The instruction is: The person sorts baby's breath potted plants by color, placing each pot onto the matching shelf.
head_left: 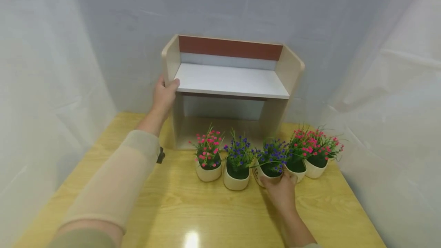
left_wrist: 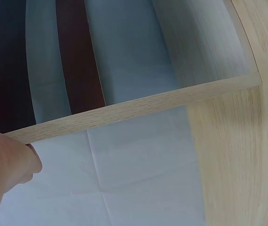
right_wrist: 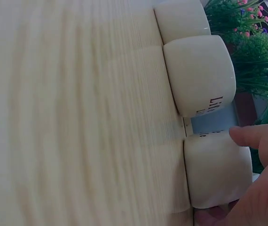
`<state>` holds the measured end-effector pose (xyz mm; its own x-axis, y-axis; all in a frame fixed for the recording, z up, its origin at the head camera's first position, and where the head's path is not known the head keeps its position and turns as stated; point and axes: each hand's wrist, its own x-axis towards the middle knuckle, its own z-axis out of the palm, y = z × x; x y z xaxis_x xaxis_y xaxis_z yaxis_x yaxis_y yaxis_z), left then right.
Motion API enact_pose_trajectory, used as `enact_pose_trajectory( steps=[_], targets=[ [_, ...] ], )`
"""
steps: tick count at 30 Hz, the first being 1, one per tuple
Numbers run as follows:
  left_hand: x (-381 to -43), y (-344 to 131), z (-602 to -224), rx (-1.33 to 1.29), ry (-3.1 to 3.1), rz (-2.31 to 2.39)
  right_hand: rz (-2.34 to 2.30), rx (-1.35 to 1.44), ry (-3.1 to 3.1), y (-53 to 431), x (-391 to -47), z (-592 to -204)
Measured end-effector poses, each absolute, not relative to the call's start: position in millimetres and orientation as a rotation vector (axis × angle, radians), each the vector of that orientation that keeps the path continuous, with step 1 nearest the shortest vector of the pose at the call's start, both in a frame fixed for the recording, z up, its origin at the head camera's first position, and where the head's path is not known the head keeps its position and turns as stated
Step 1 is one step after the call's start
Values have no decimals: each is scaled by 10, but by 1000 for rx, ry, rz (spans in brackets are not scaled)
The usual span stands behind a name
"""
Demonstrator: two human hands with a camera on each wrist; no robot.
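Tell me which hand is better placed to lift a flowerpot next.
Likely the right hand: it grips a blue-flowered pot, while the left hand, farther from that pot, holds the shelf by its side.

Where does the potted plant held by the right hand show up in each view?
Head: blue-flowered potted plant, right of centre and below the middle, third from left of five, right hand on it.
Left wrist: not in it; only the left hand gripping the shelf unit.
Right wrist: lower right, its pot between thumb and fingers.
Shared landmark: the wooden tabletop, visible in all three.
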<state>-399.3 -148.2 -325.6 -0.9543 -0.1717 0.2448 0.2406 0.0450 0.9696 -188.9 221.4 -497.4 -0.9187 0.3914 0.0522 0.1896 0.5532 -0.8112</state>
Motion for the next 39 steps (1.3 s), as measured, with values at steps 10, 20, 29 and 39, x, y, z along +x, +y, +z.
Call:
enact_pose_trajectory(
  steps=[10, 20, 29, 39],
  targets=[
    [-4034, -1449, -3288, -57, -2050, -1962, 1312, -482, -2544, 2236, -1926, -5006],
    [-4033, -1440, -3313, -51, -2057, -1940, 1378, -503, -2525, 2226, -1896, -4961],
    [-4024, -1444, -3303, -68, -2077, -1934, 1492, -484, -2443, 2219, -1868, -4769],
    [-4039, -1444, -3308, -60, -2096, -1910, 1542, -432, -2344, 2205, -1816, -4553]
  ],
)
